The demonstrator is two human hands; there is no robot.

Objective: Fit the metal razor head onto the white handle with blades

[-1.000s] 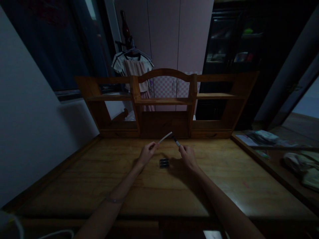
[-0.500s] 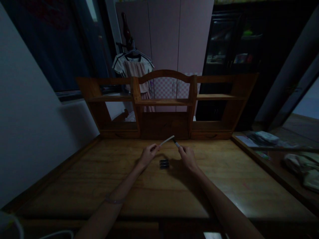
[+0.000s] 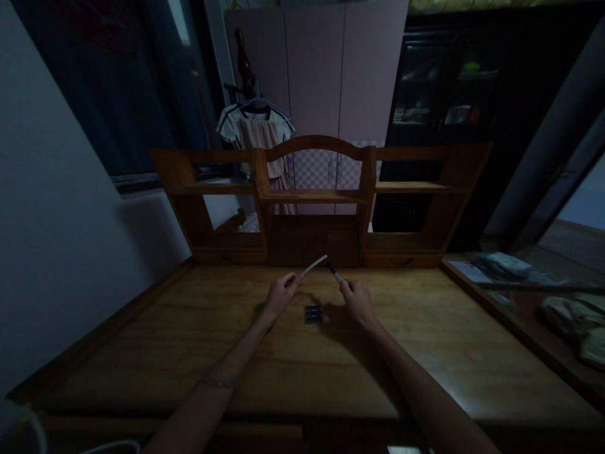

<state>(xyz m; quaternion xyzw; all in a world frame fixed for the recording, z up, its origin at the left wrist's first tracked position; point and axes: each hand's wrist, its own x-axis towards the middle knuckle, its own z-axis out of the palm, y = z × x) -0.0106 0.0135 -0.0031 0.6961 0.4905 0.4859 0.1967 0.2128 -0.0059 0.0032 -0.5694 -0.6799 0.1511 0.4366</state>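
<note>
The left hand (image 3: 282, 295) has its fingers (image 3: 293, 280) pinched on a thin white strip (image 3: 314, 265), and the right hand (image 3: 358, 301) closes round a dark-tipped pen-like tool (image 3: 336, 274), tip near the strip's end. Between them on the tabletop (image 3: 212, 359) sits a small dark ridged item (image 3: 313, 314); behind, a wooden shelf unit (image 3: 312, 197) spans the back, partly blocking hanging clothes (image 3: 259, 135).

A thin, pale, slightly curved strip (image 3: 314, 265) slants up and rightward from the pinching left hand (image 3: 282, 294); a slim, dark-tipped grey tool (image 3: 336, 275) slants up and leftward from the right hand (image 3: 358, 301), its tip near the strip's free end
</note>
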